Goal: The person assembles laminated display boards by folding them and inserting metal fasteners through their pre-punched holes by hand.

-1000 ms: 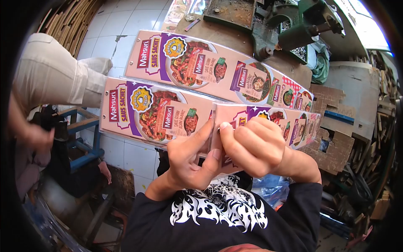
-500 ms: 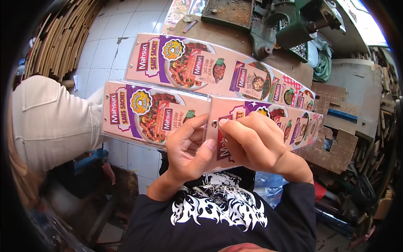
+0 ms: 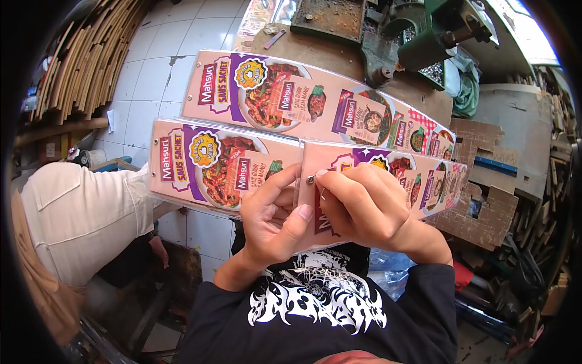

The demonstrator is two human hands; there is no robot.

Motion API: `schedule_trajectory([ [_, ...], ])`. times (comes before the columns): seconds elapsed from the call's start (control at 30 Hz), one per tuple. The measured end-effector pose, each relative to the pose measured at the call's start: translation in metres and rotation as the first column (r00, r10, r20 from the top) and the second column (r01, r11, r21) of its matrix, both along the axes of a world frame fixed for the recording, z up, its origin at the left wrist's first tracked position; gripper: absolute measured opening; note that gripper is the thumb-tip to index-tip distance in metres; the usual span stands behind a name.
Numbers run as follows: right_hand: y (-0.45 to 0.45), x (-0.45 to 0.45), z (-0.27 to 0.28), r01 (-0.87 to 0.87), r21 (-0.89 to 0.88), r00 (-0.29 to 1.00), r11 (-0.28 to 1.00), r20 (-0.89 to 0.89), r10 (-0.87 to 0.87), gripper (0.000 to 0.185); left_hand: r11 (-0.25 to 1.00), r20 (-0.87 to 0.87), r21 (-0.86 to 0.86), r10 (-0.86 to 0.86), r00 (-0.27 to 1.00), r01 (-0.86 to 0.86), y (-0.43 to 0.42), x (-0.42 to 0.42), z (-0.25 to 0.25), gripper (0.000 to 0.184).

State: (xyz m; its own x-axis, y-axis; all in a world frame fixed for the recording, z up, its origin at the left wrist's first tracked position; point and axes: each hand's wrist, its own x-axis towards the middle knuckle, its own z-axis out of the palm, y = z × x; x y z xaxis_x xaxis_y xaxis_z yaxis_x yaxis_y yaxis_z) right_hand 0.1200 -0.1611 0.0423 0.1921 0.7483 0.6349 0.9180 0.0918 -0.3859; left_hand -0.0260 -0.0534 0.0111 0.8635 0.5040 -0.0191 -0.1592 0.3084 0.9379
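A long, glossy printed sauce sign (image 3: pixel 357 153) lies in front of me, its left edge over another sign of the same print (image 3: pixel 176 161). My left hand (image 3: pixel 270 212) grips the top sign by its left edge, thumb on the face and fingers curled at the rim. A round metal eyelet (image 3: pixel 311 179) sits near that edge. Right beside the eyelet, my right hand (image 3: pixel 370 197) is closed in a pinch on a thin, curved metal ring (image 3: pixel 324 193); the fingers cover part of it. Whether the ring passes through the eyelet is hard to see.
Behind lies a third sign (image 3: pixel 200 109) on the wooden table (image 3: pixel 345 60). A green press machine (image 3: pixel 418 54) and a metal tray (image 3: pixel 330 21) stand at the back. On the left is a person in light trousers (image 3: pixel 91 206); stacked wood strips (image 3: pixel 85 54) lean beyond.
My right fingertips have shifted slightly at the eyelet, and more of the curved ring shows. The person on the left has moved a little downward in the view.
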Motion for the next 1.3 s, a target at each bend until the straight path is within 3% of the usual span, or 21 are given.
schedule_trajectory([
  [0.2, 0.0, -0.001, 0.004, -0.05, -0.015, 0.988, 0.999, 0.148, 0.052, 0.039, 0.991, 0.042, 0.136, 0.01, 0.999, -0.016, 0.0, -0.002, -0.006, 0.053],
  [0.27, 0.001, -0.002, 0.012, -0.062, -0.065, 0.988, 0.996, 0.135, 0.071, 0.039, 0.966, 0.096, 0.251, 0.042, 0.994, -0.065, -0.001, 0.0, -0.006, 0.053],
  [0.4, 0.002, 0.002, 0.019, -0.102, -0.151, 0.991, 0.983, 0.073, 0.114, 0.038, 0.969, 0.06, 0.245, 0.005, 0.998, -0.02, 0.002, -0.003, -0.007, 0.053],
  [0.63, 0.005, 0.003, -0.007, 0.028, 0.03, 0.997, 0.999, -0.077, -0.026, 0.038, 1.0, 0.014, -0.025, 0.002, 1.0, -0.002, 0.004, 0.005, -0.012, 0.051],
  [0.7, 0.001, 0.009, -0.002, 0.069, 0.018, 0.99, 0.997, -0.127, -0.066, 0.033, 0.992, -0.003, -0.119, 0.027, 1.0, -0.027, 0.005, 0.007, -0.012, 0.046],
  [0.77, -0.003, 0.024, -0.002, 0.197, -0.009, 0.98, 0.98, -0.019, -0.197, 0.024, 0.994, -0.01, -0.108, 0.017, 1.0, -0.018, 0.009, 0.007, -0.016, 0.045],
  [0.83, -0.007, 0.031, -0.006, 0.273, -0.009, 0.961, 0.962, -0.033, -0.274, 0.017, 0.995, -0.015, -0.098, 0.008, 1.0, -0.01, 0.011, 0.006, -0.02, 0.043],
  [0.9, -0.014, 0.038, -0.012, 0.365, -0.196, 0.908, 0.91, -0.143, -0.395, 0.014, 0.993, 0.012, -0.118, 0.009, 1.0, -0.008, 0.011, 0.006, -0.023, 0.043],
  [0.93, -0.015, 0.038, -0.013, 0.329, -0.225, 0.886, 0.917, -0.262, -0.383, 0.011, 0.993, 0.012, -0.116, 0.009, 1.0, -0.008, 0.011, 0.007, -0.025, 0.043],
  [1.03, -0.016, 0.041, -0.02, 0.307, -0.204, 0.877, 0.929, -0.318, -0.36, 0.011, 0.992, 0.077, -0.123, 0.025, 0.997, -0.015, 0.012, 0.012, -0.03, 0.04],
  [1.1, -0.014, 0.042, -0.02, 0.304, -0.187, 0.882, 0.934, -0.314, -0.35, 0.012, 0.912, 0.18, -0.409, 0.058, 0.982, 0.021, 0.013, 0.015, -0.031, 0.038],
  [1.3, -0.015, 0.042, -0.017, 0.291, -0.17, 0.899, 0.942, -0.288, -0.33, 0.014, 0.865, 0.106, -0.485, -0.088, 0.991, 0.129, 0.026, 0.022, -0.034, 0.026],
])
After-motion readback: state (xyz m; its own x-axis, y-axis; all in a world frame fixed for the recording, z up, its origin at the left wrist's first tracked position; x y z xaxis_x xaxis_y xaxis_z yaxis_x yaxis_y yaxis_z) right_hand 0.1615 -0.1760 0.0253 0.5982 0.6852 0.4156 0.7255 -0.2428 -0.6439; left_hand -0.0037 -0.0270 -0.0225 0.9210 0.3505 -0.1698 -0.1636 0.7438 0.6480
